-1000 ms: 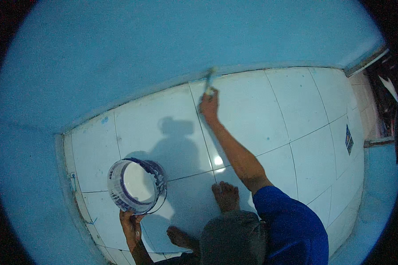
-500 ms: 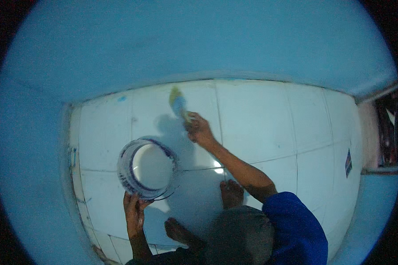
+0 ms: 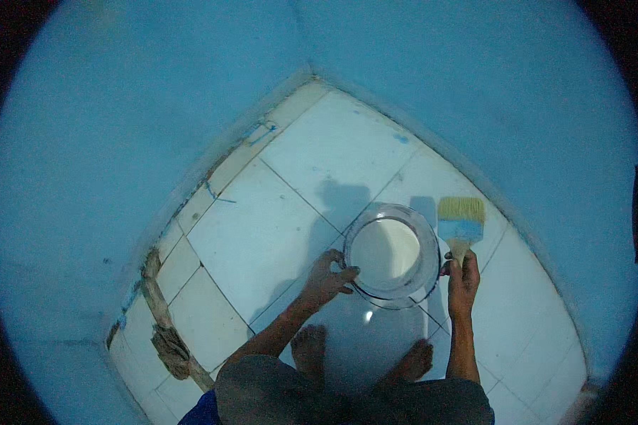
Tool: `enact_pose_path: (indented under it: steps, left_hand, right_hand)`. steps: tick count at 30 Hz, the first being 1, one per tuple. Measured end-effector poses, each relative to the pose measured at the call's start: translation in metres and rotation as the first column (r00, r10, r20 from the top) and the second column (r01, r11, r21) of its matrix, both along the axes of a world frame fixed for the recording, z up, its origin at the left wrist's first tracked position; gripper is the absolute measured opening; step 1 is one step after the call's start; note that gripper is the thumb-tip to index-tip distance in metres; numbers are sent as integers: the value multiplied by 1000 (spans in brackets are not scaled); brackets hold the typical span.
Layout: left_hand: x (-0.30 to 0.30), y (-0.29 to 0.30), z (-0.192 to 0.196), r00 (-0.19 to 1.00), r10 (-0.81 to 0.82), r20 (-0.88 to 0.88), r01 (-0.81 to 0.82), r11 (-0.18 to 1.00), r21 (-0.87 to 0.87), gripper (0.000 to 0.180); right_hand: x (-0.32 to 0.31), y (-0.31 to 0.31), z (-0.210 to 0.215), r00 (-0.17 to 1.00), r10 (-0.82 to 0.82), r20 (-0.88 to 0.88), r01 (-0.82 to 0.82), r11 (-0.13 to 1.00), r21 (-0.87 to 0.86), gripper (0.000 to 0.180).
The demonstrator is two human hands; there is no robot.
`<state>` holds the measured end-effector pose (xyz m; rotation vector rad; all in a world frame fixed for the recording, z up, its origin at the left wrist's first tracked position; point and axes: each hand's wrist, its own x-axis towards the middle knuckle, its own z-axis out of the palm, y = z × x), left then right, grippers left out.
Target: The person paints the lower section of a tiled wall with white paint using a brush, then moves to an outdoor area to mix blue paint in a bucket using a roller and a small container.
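Observation:
A round bucket [image 3: 427, 244] with a dark-smeared rim holds pale whitish liquid [image 3: 397, 249], low in front of me over the tiled floor. My left hand [image 3: 325, 282] grips its near left rim, thumb and fingers closed on the edge. Just right of the bucket, my right hand [image 3: 463, 287] is closed around the handle of a wide paintbrush [image 3: 461, 221]. The brush points away from me, its yellowish bristles at the far end and a light blue band below them. Whether the bucket rests on the floor I cannot tell.
Blue walls [image 3: 156, 106] meet at a corner straight ahead. White floor tiles [image 3: 262, 234] spread below, with blue marks along the left edge. A brown, rag-like strip [image 3: 166, 340] lies by the left wall. My bare feet [image 3: 309, 348] stand close behind the bucket.
My view has turned left toward the corner. The brush, earlier stretched out beyond the bucket and blurred, is now beside its right side. My left hand stays on the bucket's rim.

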<state>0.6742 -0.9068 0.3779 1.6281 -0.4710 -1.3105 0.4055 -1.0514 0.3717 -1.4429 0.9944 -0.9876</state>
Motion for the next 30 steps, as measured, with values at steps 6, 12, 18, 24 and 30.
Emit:
enact_pose_path:
  steps: [6, 12, 18, 24, 30]
  left_hand:
    - [-19, 7, 10, 998, 15, 54, -17, 999, 32, 44]
    - [-25, -5, 23, 995, -7, 102, 5, 1000, 23, 30]
    - [-17, -6, 12, 983, 94, 157, -93, 996, -16, 25]
    - [7, -3, 19, 985, 166, 37, -161, 982, -103, 25]
    - [26, -25, 18, 976, 134, 171, -115, 986, -119, 29]
  right_hand:
    - [-1, 13, 10, 999, -13, 29, 11, 997, 81, 44]
    - [3, 15, 24, 993, -111, -49, 118, 980, 158, 48]
    - [17, 20, 35, 991, -125, 40, 117, 978, 170, 49]
    - [42, 11, 39, 995, -74, 73, 66, 992, 110, 51]
    - [55, -10, 27, 992, -58, 112, 50, 996, 78, 48]
